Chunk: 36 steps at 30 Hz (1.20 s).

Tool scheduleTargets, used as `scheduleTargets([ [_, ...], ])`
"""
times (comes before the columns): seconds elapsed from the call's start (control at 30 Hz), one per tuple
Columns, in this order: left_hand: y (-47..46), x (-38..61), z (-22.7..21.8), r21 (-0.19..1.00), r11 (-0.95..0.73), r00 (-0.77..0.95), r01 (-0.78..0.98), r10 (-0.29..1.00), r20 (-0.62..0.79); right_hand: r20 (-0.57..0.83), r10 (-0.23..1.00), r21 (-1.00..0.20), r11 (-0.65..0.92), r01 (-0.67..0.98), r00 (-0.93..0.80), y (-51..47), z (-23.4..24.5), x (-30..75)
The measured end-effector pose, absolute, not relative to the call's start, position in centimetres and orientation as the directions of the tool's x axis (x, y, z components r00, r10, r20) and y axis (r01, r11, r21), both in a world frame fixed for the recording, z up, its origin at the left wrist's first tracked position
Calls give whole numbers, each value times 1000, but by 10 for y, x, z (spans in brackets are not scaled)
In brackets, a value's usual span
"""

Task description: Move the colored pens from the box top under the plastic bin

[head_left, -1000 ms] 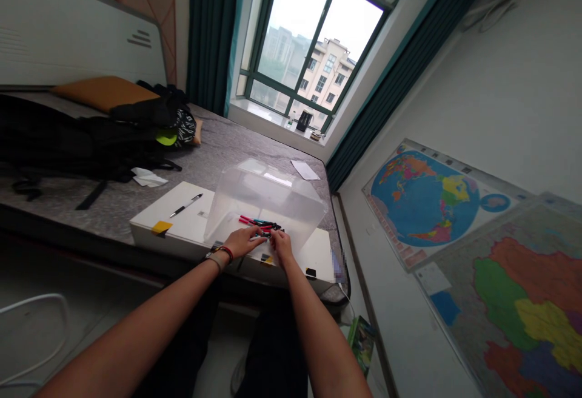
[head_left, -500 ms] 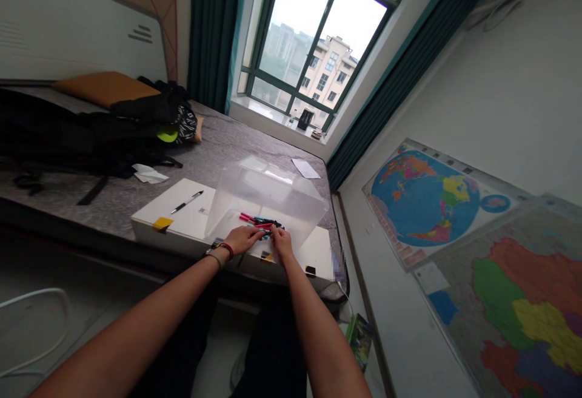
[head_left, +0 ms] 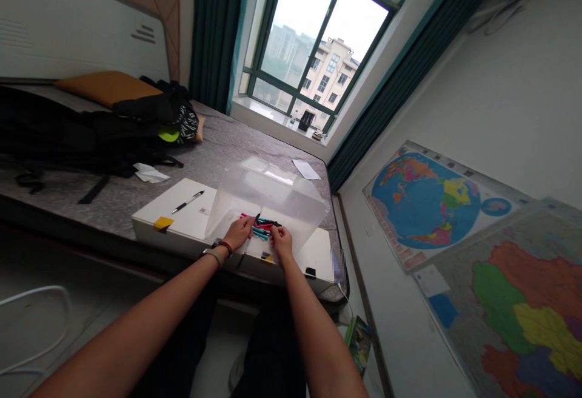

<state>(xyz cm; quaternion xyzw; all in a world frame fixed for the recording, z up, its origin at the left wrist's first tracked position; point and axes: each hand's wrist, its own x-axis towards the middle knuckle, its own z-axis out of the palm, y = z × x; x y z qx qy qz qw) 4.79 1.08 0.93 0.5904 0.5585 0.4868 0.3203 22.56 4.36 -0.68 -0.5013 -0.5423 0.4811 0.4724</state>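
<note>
A clear plastic box lies tipped on a flat white carton at the bed's near edge. Several red, teal and black markers lie at its open mouth. My left hand, with a red band at the wrist, is closed round a black marker that it has raised from the pile. My right hand rests with curled fingers on the right end of the markers, pinching some of them.
A black pen lies on the carton's left part. Black bags and an orange cushion fill the bed's far left, with crumpled paper near them. Maps hang on the right wall. A window is ahead.
My left hand has drawn back to the left and lifted a black marker upright out of the pile. My right hand has stayed on the markers.
</note>
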Motion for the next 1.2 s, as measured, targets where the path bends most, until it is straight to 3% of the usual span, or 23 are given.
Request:
scheduleTargets([
  [0.13, 15, 42, 7, 972, -139, -169, 187, 971, 171, 14, 998, -995, 20, 96, -61, 42, -4, 224],
  [0.27, 16, 40, 7, 976, -145, -148, 161, 974, 169, -2, 998, -994, 5, 111, -64, 43, -6, 224],
  [0.47, 15, 42, 8, 934, -191, -87, 302, 970, 226, 40, 997, -987, 50, 155, -64, 44, -7, 227],
  [0.77, 8, 47, 7, 772, -310, 178, 555, 951, 254, 105, 970, -970, 149, 194, -220, 38, 0, 230],
  [1.0, 4, 47, 10, 808, -218, 201, 548, 972, 126, 100, 963, -964, 157, 215, -251, 40, 0, 232],
  [1.2, 5, 51, 7, 811, -213, 132, 544, 977, 168, 18, 987, -998, 26, 49, -157, 43, -3, 231],
])
